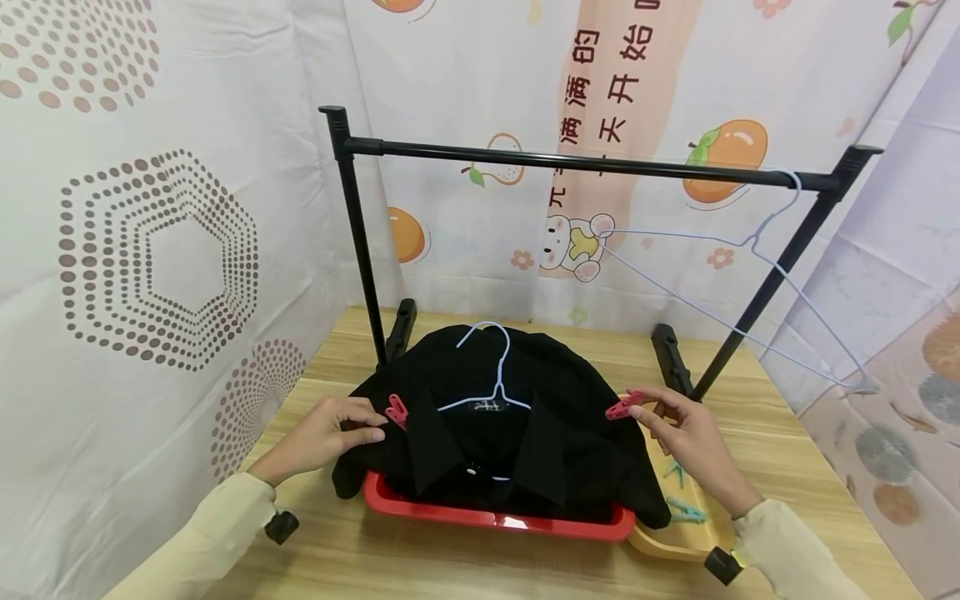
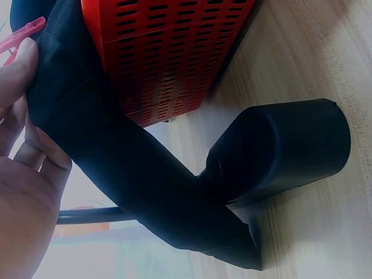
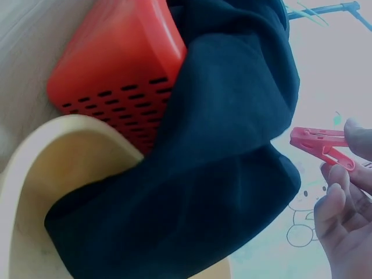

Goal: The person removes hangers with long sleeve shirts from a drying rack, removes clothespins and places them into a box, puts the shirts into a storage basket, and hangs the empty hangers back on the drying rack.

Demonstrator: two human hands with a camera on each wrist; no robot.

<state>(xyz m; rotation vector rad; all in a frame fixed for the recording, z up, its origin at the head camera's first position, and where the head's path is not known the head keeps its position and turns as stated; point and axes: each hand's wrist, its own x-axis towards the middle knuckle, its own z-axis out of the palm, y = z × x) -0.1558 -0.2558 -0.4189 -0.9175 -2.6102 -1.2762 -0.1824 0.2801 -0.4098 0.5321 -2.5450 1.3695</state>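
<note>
A black collared shirt (image 1: 592, 408) lies over a red basket (image 1: 442, 508), with a pale blue hanger (image 1: 501, 367) inside it and the hook sticking up from the neck. At the shirt's left shoulder, my left hand (image 1: 326, 433) pinches the cloth between thumb and fingers. Just beside those fingertips a red clothespin (image 1: 397, 412) stands on the shirt; its grip on the cloth is hard to make out. My right hand (image 1: 693, 437) pinches another red clothespin (image 3: 319, 142) by its handles, near the right shoulder. In the right wrist view its tip appears apart from the cloth.
A black rack (image 1: 570, 160) stands behind the shirt, its feet on the wooden table (image 1: 315, 550). A second blue hanger (image 1: 750, 242) hangs at the bar's right end. Partly under the right sleeve, a yellow basin (image 1: 667, 546) holds teal clothespins (image 1: 686, 511).
</note>
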